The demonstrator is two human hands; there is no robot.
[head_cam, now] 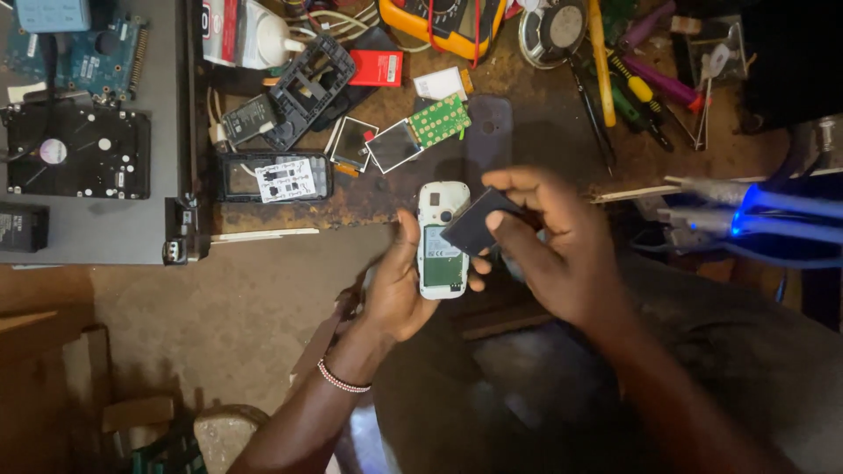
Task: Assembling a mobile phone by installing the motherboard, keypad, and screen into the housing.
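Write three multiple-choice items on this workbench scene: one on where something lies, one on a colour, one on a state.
1. Where does the green keypad board lie?
A. On the bench beyond the hands
B. In the left hand
C. On the floor

2. What colour is the casing of the small phone?
A. Red
B. White
C. Yellow

3. In what state is the back of that phone?
A. Closed by a cover
B. Wrapped in tape
C. Open, with the inside showing

Answers:
1. A: the board rests on the bench, next to a small display panel.
2. B: the casing gripped by the left hand is white.
3. C: the green inside shows, and the right hand holds a dark flat piece at its edge.
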